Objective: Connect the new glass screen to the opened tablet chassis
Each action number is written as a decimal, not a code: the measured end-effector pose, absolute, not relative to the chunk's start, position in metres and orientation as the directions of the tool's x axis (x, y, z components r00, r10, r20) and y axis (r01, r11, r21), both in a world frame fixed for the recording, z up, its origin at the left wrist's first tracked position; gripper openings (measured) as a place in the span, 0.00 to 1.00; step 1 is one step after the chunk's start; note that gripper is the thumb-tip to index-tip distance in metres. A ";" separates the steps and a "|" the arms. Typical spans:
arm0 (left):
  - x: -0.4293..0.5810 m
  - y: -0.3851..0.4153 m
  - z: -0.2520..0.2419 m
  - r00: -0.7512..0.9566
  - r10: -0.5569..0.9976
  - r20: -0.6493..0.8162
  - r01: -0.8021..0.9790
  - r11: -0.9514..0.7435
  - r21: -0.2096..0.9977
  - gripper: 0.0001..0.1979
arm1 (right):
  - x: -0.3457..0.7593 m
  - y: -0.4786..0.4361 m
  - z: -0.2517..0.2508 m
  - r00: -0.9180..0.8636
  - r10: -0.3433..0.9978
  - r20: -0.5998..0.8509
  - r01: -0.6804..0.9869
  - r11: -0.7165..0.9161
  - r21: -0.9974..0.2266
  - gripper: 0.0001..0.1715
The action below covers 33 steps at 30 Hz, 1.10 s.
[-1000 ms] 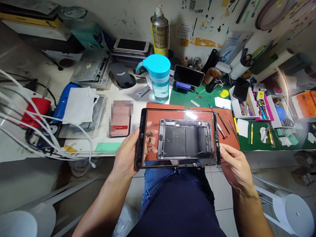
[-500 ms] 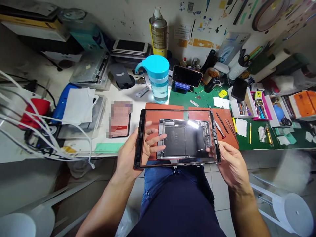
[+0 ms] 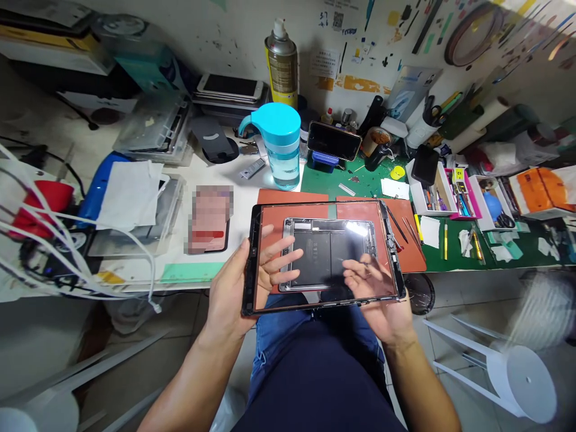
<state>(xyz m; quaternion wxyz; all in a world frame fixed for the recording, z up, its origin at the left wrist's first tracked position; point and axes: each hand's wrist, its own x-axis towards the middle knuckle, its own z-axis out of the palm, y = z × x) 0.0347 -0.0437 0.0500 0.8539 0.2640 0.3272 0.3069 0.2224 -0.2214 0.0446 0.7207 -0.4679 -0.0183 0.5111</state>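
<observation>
A clear tablet glass panel with a black border (image 3: pixel 396 267) is held up in front of me, tilted. My left hand (image 3: pixel 230 291) grips its left edge, thumb at the border and fingers spread behind the glass. My right hand (image 3: pixel 387 318) is at the lower right corner, its fingers reaching behind and showing through the glass. Beneath the panel an opened tablet body (image 3: pixel 321 255) lies on a brown mat (image 3: pixel 292 198), its black batteries exposed. Screwdriver and tweezers on the mat's right part are partly hidden by the panel's edge.
A blue-lidded water jug (image 3: pixel 281 147) stands behind the mat. To the left are a phone with a blurred screen (image 3: pixel 209 219) and white cables (image 3: pixel 81 240). Tool boxes (image 3: pixel 434 198) line the right, near a yellow pen-like tool (image 3: pixel 445 242). A phone (image 3: pixel 333 141) leans on a blue stand.
My right hand has shifted from the panel's right edge to under its lower right corner, with its fingers now behind the glass. The view has shifted slightly right. My left hand keeps its hold.
</observation>
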 end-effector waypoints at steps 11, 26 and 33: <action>0.042 -0.049 0.051 0.574 0.694 -0.434 -0.320 0.678 0.662 0.20 | 0.207 -0.215 0.049 0.337 0.810 -0.480 -0.851 0.044 -0.523 0.20; 0.044 -0.051 0.052 0.596 0.682 -0.423 -0.305 0.680 0.667 0.21 | 0.206 -0.219 0.047 0.354 0.829 -0.433 -0.830 0.065 -0.554 0.19; 0.042 -0.052 0.052 0.573 0.693 -0.437 -0.296 0.673 0.678 0.22 | 0.207 -0.219 0.050 0.360 0.827 -0.432 -0.827 0.069 -0.557 0.20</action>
